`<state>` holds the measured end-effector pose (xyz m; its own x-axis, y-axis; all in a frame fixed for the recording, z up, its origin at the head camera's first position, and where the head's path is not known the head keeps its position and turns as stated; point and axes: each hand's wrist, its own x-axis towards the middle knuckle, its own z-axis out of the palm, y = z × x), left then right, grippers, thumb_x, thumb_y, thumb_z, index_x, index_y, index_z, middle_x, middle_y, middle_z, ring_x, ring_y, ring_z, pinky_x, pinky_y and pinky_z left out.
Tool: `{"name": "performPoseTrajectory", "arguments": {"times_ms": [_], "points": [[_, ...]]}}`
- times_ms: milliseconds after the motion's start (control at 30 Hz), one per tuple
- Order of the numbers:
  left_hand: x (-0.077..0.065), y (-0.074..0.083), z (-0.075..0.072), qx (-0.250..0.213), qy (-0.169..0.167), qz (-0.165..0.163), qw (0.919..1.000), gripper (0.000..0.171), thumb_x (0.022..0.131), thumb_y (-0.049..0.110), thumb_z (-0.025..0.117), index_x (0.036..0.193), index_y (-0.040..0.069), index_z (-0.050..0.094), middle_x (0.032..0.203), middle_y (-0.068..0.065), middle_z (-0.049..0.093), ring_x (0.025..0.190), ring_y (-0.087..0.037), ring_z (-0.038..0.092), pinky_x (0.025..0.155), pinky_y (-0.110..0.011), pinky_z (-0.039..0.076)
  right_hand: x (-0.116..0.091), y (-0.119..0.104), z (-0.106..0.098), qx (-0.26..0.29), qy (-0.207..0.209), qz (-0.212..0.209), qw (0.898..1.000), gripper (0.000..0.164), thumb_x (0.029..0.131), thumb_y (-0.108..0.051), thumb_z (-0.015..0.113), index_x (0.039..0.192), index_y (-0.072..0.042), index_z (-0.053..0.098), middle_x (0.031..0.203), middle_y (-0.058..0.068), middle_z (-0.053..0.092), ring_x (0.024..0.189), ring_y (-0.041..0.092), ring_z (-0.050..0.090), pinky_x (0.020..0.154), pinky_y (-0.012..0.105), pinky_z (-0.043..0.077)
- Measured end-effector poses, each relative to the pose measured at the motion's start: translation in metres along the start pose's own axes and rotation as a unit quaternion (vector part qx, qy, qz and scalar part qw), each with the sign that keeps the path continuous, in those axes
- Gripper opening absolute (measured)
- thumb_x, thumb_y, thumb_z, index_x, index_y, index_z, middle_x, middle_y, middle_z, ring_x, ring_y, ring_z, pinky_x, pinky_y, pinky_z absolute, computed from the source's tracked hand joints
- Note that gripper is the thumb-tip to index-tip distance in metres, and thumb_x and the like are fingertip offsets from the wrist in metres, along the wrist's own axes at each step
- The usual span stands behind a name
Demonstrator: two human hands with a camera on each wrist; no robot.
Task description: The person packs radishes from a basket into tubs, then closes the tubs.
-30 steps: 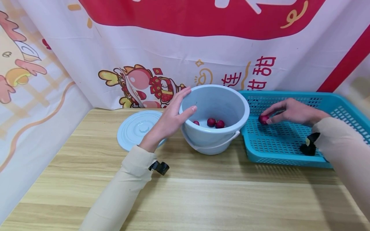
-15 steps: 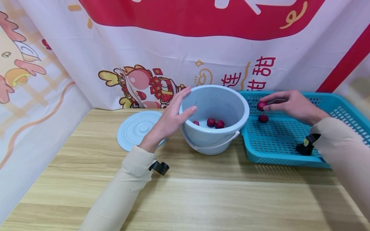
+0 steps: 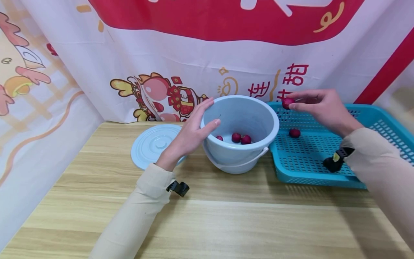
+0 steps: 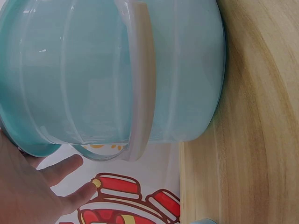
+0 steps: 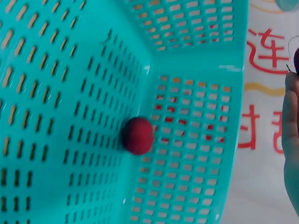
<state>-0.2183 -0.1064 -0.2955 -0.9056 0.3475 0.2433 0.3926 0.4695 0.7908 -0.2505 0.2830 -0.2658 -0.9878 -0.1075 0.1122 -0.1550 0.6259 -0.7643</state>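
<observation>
My left hand [image 3: 192, 131] lies against the left side of a light blue bucket [image 3: 234, 153], its fingers extended along the rim. Several round dark red fruits show inside, one of them a fruit [image 3: 236, 137] at the bottom. Between thumb and fingers, my right hand [image 3: 326, 108] pinches another dark red fruit [image 3: 287, 103], raised over the back left of a teal basket [image 3: 320, 181]. In the right wrist view, that hand shows only at the right edge, with part of the fruit. One more fruit [image 5: 138, 135] sits in the basket near its perforated wall.
A round light blue lid [image 3: 150, 145] lies on the wooden table [image 3: 226, 223], left of the bucket. The bucket's handle [image 4: 142, 84] hangs down its front side. Behind everything hangs a printed cloth [image 3: 181, 50].
My right hand has picked a fruit up from the basket, lifting it up and slightly left; another fruit beneath has come into sight. The left hand and bucket have stayed put.
</observation>
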Motion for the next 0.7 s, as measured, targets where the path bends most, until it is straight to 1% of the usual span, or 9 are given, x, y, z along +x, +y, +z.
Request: {"name": "performPoseTrajectory", "arguments": {"times_ms": [133,267,500,633,700], "points": [[0.000,0.001,0.000,-0.003,-0.002,-0.001,1.0000,0.076,0.103,0.049,0.057,0.169,0.026,0.028,0.178,0.007,0.019,0.161,-0.026,0.029,0.124,-0.064,0.039,0.001,-0.010,0.006,0.008,0.020,-0.014,1.000,0.064,0.090,-0.050,0.080,0.148,-0.029,0.064,0.144,-0.004,0.067,0.117,0.009,0.060,0.079,0.016,0.060],[-0.001,0.000,0.001,-0.006,-0.003,-0.001,1.0000,0.076,0.103,0.049,0.057,0.169,0.025,0.027,0.178,0.007,0.019,0.161,-0.027,0.029,0.124,-0.064,0.039,0.000,-0.019,0.012,0.021,0.025,-0.027,0.999,0.063,0.090,-0.049,0.081,0.147,-0.028,0.064,0.140,-0.005,0.069,0.115,0.009,0.063,0.080,0.015,0.060],[-0.001,0.000,0.000,-0.007,-0.001,0.002,1.0000,0.075,0.103,0.049,0.056,0.168,0.024,0.029,0.178,0.008,0.020,0.161,-0.026,0.029,0.124,-0.064,0.039,0.003,-0.040,0.024,0.035,0.014,-0.063,0.997,0.057,0.092,-0.048,0.080,0.143,-0.027,0.068,0.134,-0.004,0.072,0.112,0.010,0.067,0.083,0.013,0.059],[0.000,-0.001,-0.001,-0.010,-0.003,0.001,0.9999,0.075,0.103,0.049,0.057,0.168,0.025,0.028,0.178,0.009,0.020,0.161,-0.026,0.029,0.123,-0.064,0.040,0.005,-0.053,0.033,0.027,0.008,-0.085,0.996,0.053,0.092,-0.045,0.081,0.140,-0.025,0.071,0.129,-0.003,0.075,0.106,0.006,0.071,0.082,0.012,0.059],[0.000,-0.001,-0.001,-0.010,-0.003,0.001,0.9999,0.075,0.103,0.049,0.057,0.168,0.025,0.028,0.178,0.009,0.020,0.161,-0.026,0.029,0.122,-0.064,0.041,0.006,-0.059,0.038,0.029,0.003,-0.099,0.995,0.049,0.093,-0.041,0.081,0.138,-0.024,0.072,0.125,-0.002,0.076,0.102,0.005,0.073,0.082,0.012,0.059]]}}
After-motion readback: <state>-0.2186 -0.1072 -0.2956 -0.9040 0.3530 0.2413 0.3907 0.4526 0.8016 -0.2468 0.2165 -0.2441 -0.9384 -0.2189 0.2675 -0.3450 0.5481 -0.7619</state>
